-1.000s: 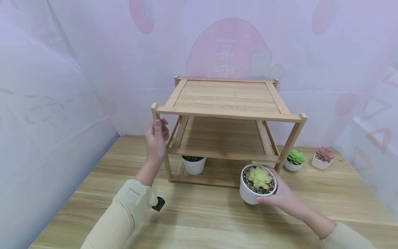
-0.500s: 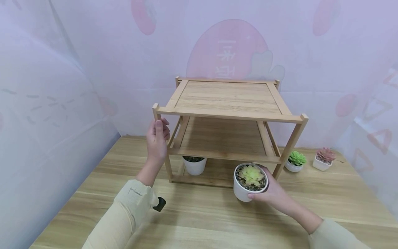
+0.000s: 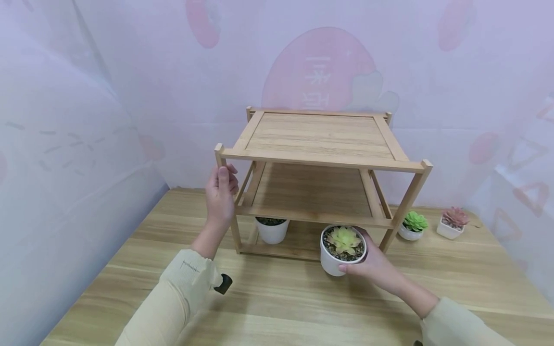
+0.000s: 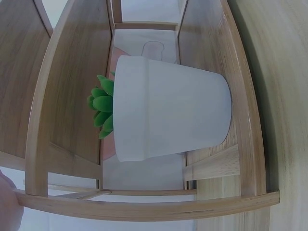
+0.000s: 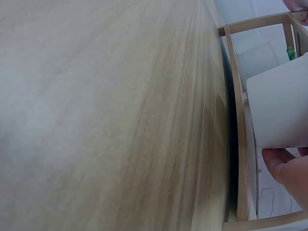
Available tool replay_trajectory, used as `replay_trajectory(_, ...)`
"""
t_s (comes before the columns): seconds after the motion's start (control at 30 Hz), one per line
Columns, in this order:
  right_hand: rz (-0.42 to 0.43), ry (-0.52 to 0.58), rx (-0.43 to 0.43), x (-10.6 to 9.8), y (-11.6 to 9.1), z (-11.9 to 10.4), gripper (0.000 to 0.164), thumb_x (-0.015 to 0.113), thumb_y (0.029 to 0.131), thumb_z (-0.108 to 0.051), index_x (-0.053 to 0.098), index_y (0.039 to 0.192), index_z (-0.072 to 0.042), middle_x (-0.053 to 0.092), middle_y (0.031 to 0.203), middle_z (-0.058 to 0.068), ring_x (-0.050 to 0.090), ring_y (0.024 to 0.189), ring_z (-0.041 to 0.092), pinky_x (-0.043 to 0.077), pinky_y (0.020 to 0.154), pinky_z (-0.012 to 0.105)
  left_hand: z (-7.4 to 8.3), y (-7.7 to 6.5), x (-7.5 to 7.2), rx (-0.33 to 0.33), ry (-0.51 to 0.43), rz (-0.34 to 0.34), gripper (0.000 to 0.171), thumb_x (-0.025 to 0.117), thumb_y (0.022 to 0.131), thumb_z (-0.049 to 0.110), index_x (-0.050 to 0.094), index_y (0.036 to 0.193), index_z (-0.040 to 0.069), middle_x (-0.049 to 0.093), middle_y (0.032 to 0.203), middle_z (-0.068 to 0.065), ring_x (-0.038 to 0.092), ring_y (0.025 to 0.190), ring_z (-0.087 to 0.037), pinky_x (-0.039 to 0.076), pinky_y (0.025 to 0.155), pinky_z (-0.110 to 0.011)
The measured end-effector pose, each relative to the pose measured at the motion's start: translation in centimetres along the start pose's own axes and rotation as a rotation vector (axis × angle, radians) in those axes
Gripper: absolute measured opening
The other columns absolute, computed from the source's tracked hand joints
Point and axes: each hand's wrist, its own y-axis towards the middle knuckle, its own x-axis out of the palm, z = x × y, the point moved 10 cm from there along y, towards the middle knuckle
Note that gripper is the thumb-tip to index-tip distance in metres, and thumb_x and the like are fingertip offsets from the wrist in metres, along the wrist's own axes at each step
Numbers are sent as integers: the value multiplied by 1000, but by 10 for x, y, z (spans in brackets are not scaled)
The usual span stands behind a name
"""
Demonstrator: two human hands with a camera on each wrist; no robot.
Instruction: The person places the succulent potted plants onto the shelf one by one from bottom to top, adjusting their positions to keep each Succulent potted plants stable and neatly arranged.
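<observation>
In the head view, my left hand (image 3: 221,194) grips the front left post of a three-tier wooden shelf (image 3: 322,157). My right hand (image 3: 378,264) holds a white pot with a yellow-green succulent (image 3: 345,241) by its right side, thumb at the front. That pot hangs at the front of the lowest tier, upright with a slight tilt toward me. A second white pot (image 4: 173,108), with a green succulent, stands at the left of the lowest tier. Its plant is hidden by the middle tier in the head view but shows in the left wrist view.
Right of the shelf, on the wooden table (image 3: 277,307), stand a small green succulent (image 3: 415,222) in a round white pot and a reddish one (image 3: 454,218) in a square white pot. A printed pale cloth (image 3: 195,86) hangs behind and at both sides.
My right hand has carried the yellow-green succulent's pot left and slightly away from me, toward the lowest tier. My left hand keeps its grip on the post.
</observation>
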Motion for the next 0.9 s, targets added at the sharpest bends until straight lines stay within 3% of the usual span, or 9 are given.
replay_trajectory(0.3,-2,25,-4,3,8,-7,93,90,76,-11,33,147,6,50,139,22,51,128,36,40,105,30,0,0,-1,7,7,7,54,41,103,61,54,99,8,35,71,1,33,63,-9,31,59,-24)
replay_trajectory(0.6,-6,19,29,6,13,-3,93,89,77,-12,31,147,8,50,139,24,52,128,39,37,109,49,-1,0,0,0,7,2,54,41,102,62,54,99,9,34,71,0,32,63,-9,31,60,-24)
replay_trajectory(0.9,-6,7,57,9,18,-2,97,89,80,-16,26,150,9,48,141,27,50,130,40,35,110,52,1,0,0,12,16,7,55,41,104,61,54,99,8,35,71,0,34,63,-9,32,60,-21)
